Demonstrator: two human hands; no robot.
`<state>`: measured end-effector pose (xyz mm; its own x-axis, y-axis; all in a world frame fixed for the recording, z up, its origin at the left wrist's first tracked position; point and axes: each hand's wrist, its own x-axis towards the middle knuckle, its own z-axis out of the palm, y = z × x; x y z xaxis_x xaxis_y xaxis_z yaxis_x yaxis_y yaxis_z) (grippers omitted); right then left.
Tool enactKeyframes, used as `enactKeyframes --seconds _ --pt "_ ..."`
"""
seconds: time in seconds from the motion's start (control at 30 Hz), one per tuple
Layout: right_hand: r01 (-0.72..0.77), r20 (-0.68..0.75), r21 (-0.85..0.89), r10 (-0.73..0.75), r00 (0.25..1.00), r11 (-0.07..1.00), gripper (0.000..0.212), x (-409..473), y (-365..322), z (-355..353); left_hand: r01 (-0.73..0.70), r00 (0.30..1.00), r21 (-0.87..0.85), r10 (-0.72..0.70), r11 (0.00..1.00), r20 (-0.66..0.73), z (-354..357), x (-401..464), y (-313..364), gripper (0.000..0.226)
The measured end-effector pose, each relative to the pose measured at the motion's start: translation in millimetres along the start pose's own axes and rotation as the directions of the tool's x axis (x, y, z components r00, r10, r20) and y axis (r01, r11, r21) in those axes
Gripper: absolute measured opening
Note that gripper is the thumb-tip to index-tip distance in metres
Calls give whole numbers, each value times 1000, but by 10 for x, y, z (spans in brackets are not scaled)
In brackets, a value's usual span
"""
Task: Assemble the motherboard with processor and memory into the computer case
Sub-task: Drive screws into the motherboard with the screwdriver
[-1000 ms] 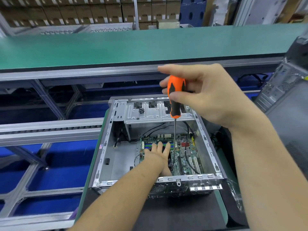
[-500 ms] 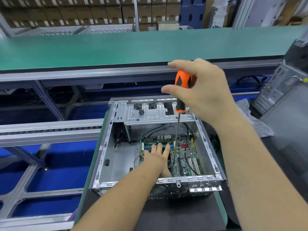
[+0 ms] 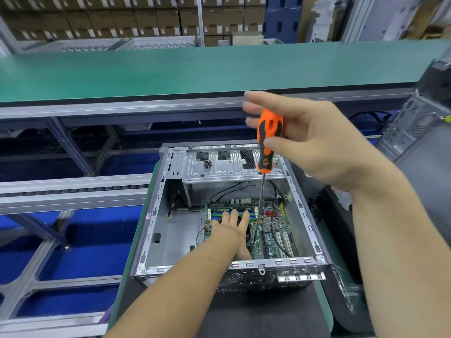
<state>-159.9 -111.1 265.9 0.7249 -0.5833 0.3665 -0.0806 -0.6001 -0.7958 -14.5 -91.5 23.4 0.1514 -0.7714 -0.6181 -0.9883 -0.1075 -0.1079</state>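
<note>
Orange-handled screwdriver (image 3: pixel 267 140) in right hand (image 3: pixel 314 142), no legible writing

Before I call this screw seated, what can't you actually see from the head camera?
- Screwdriver tip and screw: too small, beside the left hand.
- Processor: hidden under the left hand on the motherboard.
- Right hand fingertips: motion-blurred.
- Small dark pile on the case bracket: too small to identify.

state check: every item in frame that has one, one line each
computer case: side open, lying flat on the bench
motherboard: seated inside case
memory sticks: in their slots
screwdriver: upright, tip down on the motherboard
right hand: grips screwdriver handle
left hand: flat, presses on the motherboard
loose screws: piled on the drive bay
</note>
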Motion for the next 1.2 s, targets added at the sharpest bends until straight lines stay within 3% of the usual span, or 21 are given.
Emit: enactKeyframes --seconds 0.07,0.13,0.2,0.27,0.33,0.43,0.53,0.63,0.73,0.93,1.0,1.1,1.2 --pt "5 -143 -200 -34 989 980 50 39 1 -9 -1 1000 -3 1 1000 -4 -3 -4 1 116" --pt "-73 -304 -470 -84 949 879 35 83 14 42 1 1000 -5 -1 1000 -1 -7 -8 6 116" --pt "-133 -351 -534 -76 933 835 36 104 31 125 4 1000 -7 -4 1000 8 -7 -13 7 117" --pt "-104 -286 -401 -17 958 910 36 102 22 155 2 1000 -11 -2 1000 5 -6 -13 2 116" --pt "-46 -159 -118 26 987 992 34 85 1 118 -2 1000 -11 2 1000 5 -7 -15 -3 116" --pt "63 -87 146 -50 995 987 39 36 16 73 -3 1000 1 3 1000 3 -4 -13 -2 116" --pt "115 -222 148 -80 972 982 31 12 74 113 -10 1000 -8 10 1000 1 -6 -13 -3 115" --pt "129 -242 121 -96 965 984 31 12 123 148 -9 1000 -16 9 1000 -2 0 -10 -3 116" --pt "124 -203 124 -97 974 985 33 12 170 113 -7 1000 -22 7 1000 -3 5 1 -3 116" --pt "71 -14 310 -70 997 948 37 -15 171 -82 -8 1000 -14 8 1000 -7 12 5 -4 113" --pt "72 -109 141 -57 992 987 32 21 155 -82 -8 1000 -10 8 1000 -9 14 3 -3 113" --pt "29 -397 -304 -155 905 952 21 94 217 6 -8 1000 -8 8 1000 -4 10 -2 -2 115" --pt "19 -455 -420 -229 861 907 28 119 293 111 -7 1000 -7 7 1000 -10 4 -5 1 115"
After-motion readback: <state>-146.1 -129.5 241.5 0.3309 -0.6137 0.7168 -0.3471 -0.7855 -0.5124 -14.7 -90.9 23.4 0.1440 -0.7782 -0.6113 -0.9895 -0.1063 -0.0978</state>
